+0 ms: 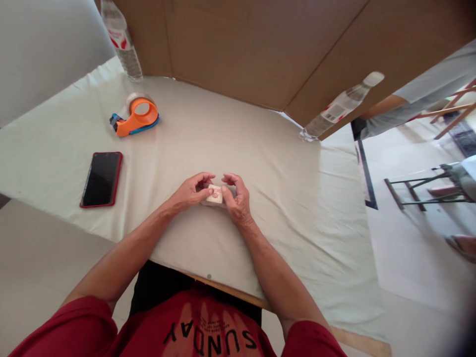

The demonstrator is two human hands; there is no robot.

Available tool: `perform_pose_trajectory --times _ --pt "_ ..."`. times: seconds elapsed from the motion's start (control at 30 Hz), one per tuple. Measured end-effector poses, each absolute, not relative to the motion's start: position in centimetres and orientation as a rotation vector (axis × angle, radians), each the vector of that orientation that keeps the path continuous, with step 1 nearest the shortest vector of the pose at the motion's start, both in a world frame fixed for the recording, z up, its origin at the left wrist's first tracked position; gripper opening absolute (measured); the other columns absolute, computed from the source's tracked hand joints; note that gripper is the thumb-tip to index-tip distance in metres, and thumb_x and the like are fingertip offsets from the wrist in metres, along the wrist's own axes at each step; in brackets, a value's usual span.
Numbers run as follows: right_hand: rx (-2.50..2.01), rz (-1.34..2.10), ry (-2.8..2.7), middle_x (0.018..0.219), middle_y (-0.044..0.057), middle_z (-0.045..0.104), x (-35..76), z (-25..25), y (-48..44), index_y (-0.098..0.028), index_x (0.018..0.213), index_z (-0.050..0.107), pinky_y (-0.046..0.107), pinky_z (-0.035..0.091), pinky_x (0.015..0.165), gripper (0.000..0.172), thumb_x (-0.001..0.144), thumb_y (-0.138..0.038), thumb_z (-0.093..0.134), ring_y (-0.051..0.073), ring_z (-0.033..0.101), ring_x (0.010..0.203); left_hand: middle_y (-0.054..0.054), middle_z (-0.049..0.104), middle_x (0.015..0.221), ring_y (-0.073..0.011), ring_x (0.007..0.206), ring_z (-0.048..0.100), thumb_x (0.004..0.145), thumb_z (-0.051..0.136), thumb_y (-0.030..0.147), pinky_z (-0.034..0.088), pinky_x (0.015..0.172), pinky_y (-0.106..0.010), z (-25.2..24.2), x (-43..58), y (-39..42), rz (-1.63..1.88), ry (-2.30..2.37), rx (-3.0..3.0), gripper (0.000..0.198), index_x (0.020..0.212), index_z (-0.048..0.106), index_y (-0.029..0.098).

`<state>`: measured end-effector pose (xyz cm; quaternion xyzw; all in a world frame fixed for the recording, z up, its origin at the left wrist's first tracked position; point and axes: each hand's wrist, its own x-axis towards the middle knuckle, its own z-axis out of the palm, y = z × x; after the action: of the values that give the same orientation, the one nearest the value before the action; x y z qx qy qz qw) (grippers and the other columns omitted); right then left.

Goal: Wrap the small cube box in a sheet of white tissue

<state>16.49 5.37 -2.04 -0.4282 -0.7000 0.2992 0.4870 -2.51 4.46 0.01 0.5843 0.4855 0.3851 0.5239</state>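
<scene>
A small pale block with a reddish print on its top face (215,194) is between my two hands, close above or on the cloth near the table's front. My left hand (192,190) is curled about its left side, with the thumb on the top face. From the other side my right hand (238,199) grips it, its thumb at the right edge and the fingers bent around beyond. Whether it is a small box or a stack of cards, I cannot tell. Its underside and far side are hidden by my fingers.
To the left lie a phone in a red case (101,179) and an orange tape dispenser (138,118). Plastic bottles stand at the back left (124,47) and back right (340,110) by a cardboard wall (238,49). Other people and a folding stool (420,191) are to the right.
</scene>
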Motion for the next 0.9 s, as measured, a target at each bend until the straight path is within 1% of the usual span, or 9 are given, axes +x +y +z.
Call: perform_pose_trajectory --times 0.07,0.13,0.23,0.37,0.53,0.7,0.9 --pt "-1.068 0.715 -1.641 0.109 0.008 0.070 16.9 -2.2 5.6 -0.024 0.121 0.059 0.043 0.053 0.095 0.031 0.090 -0.028 0.055 0.024 0.066 0.103 -0.012 0.068 0.118 -0.0210 0.099 0.065 0.078 0.073 0.041 0.052 0.085 -0.032 0.2 -2.8 4.4 0.946 1.157 1.349 0.057 0.129 0.062 0.015" --pt "-1.077 0.706 -1.618 0.108 0.008 0.070 17.3 -2.3 5.8 -0.024 0.121 0.058 0.043 0.053 0.094 0.032 0.089 -0.028 0.056 0.024 0.066 0.102 -0.015 0.066 0.125 -0.0244 0.112 0.063 0.079 0.072 0.041 0.051 0.095 -0.036 0.4 -3.3 4.4 0.991 1.169 1.310 0.060 0.131 0.061 0.014" --pt "-1.082 0.717 -1.614 0.109 0.009 0.071 17.5 -2.4 6.0 -0.023 0.121 0.058 0.043 0.052 0.094 0.032 0.089 -0.028 0.056 0.024 0.067 0.103 -0.015 0.066 0.128 -0.0272 0.122 0.060 0.077 0.073 0.040 0.048 0.103 -0.040 0.5 -4.0 4.4 1.059 1.214 1.277 0.062 0.131 0.060 0.014" --pt "-1.071 0.760 -1.617 0.111 0.009 0.072 17.4 -2.4 5.9 -0.023 0.121 0.059 0.043 0.052 0.095 0.032 0.089 -0.028 0.056 0.024 0.067 0.106 -0.014 0.068 0.124 -0.0274 0.119 0.061 0.075 0.073 0.041 0.048 0.102 -0.041 0.4 -4.7 4.6 1.096 1.251 1.263 0.063 0.131 0.060 0.015" --pt "-1.049 0.786 -1.652 0.110 0.008 0.073 17.4 -2.2 5.7 -0.024 0.123 0.058 0.044 0.051 0.096 0.033 0.091 -0.030 0.055 0.024 0.067 0.107 -0.013 0.069 0.124 -0.0255 0.110 0.064 0.075 0.071 0.037 0.049 0.099 -0.041 0.4 -4.5 4.5 1.053 1.269 1.294 0.060 0.130 0.061 0.016" --pt "-1.045 0.797 -1.656 0.110 0.008 0.073 17.4 -2.1 5.7 -0.024 0.122 0.059 0.044 0.051 0.097 0.031 0.091 -0.030 0.056 0.024 0.068 0.107 -0.013 0.070 0.126 -0.0276 0.115 0.064 0.076 0.069 0.033 0.050 0.099 -0.041 0.8 -4.3 4.3 1.031 1.278 1.355 0.055 0.127 0.063 0.016" --pt "-1.029 0.795 -1.666 0.107 0.007 0.074 17.4 -2.1 5.7 -0.025 0.121 0.059 0.044 0.051 0.097 0.030 0.091 -0.030 0.055 0.024 0.067 0.106 -0.015 0.070 0.126 -0.0294 0.118 0.064 0.075 0.068 0.033 0.050 0.101 -0.043 1.0 -4.4 4.4 1.011 1.277 1.391 0.054 0.126 0.064 0.015"
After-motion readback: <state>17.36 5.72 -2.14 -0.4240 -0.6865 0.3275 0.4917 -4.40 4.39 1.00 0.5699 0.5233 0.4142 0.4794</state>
